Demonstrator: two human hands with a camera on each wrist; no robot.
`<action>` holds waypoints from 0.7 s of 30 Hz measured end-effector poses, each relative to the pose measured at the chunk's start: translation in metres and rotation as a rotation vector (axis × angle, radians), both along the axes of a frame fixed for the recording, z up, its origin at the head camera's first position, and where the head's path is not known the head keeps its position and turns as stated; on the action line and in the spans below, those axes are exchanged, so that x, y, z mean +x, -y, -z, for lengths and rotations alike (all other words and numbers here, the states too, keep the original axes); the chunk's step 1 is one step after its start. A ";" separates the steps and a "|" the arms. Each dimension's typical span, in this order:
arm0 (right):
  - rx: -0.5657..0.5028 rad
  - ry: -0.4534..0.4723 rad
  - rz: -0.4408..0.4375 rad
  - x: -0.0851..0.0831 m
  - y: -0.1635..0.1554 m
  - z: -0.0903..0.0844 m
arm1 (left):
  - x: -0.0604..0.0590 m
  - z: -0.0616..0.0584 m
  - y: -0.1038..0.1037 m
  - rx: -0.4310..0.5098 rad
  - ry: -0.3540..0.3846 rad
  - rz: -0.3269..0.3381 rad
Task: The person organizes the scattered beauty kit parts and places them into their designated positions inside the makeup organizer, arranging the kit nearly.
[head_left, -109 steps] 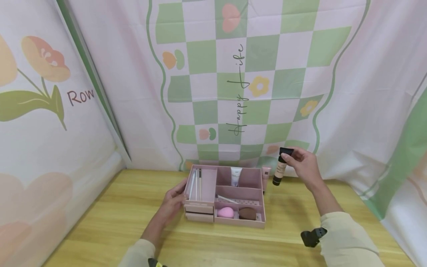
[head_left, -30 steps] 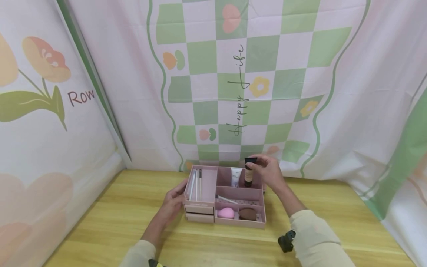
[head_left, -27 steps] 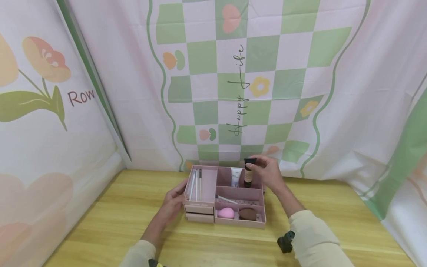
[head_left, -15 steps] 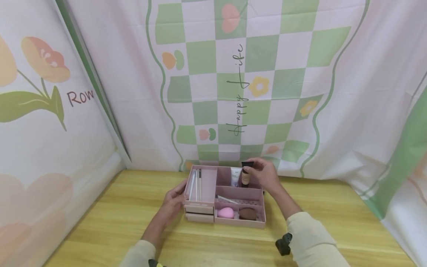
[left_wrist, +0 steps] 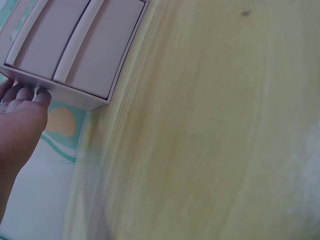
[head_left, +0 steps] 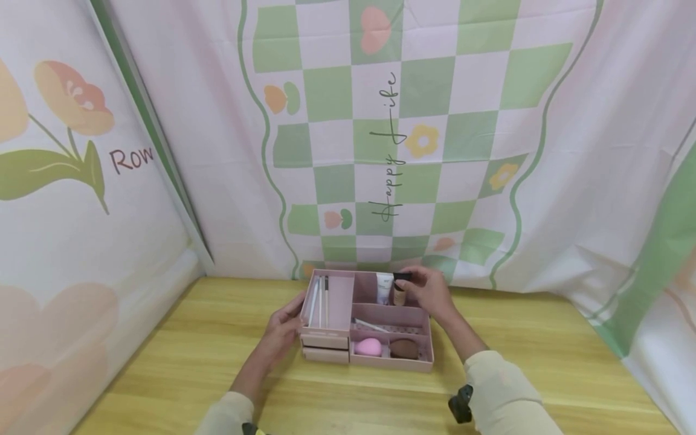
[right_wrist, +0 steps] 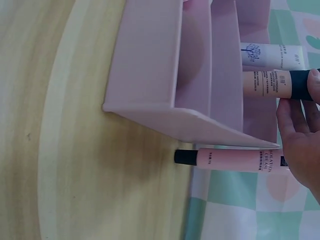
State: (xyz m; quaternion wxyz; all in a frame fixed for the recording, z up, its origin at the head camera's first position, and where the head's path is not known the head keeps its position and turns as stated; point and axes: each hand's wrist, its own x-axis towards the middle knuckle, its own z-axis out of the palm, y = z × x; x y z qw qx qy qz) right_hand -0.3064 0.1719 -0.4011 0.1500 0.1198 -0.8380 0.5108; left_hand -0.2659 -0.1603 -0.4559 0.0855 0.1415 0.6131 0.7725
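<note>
A pink desktop organizer (head_left: 339,302) with several compartments and two drawers stands on the table. My left hand (head_left: 281,329) rests against its left side; in the left wrist view the fingertips (left_wrist: 42,95) touch the outer wall. With thumb and fingers my right hand (head_left: 431,296) pinches the black end of a beige foundation tube (right_wrist: 267,84). The tube is upright in the back right compartment, its lower part hidden by the divider. Close to it stands a white tube (head_left: 383,289). Outside the organizer's right wall is a pink cream tube (right_wrist: 230,160) with a black cap.
Thin pencils or brushes (head_left: 326,302) lie in the left tray. The front compartment holds a pink makeup sponge (head_left: 368,347) and a brown, egg-shaped item (head_left: 403,348). A white stick (head_left: 371,325) leans in the middle one. A patterned curtain (head_left: 375,151) hangs behind the wooden table (head_left: 348,399).
From the organizer's right, my right hand has carried the foundation tube left over the back compartment, then lowered it in beside the white tube. My left hand has stayed against the organizer.
</note>
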 end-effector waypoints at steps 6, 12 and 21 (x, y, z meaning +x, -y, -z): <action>-0.021 -0.001 -0.035 -0.001 -0.002 0.006 | 0.000 0.000 -0.001 0.010 -0.008 0.008; -0.012 -0.019 -0.043 0.003 -0.002 0.005 | 0.000 0.000 -0.001 0.016 0.002 0.004; -0.010 -0.002 -0.063 -0.004 -0.004 0.012 | 0.000 0.000 0.000 0.010 0.006 0.005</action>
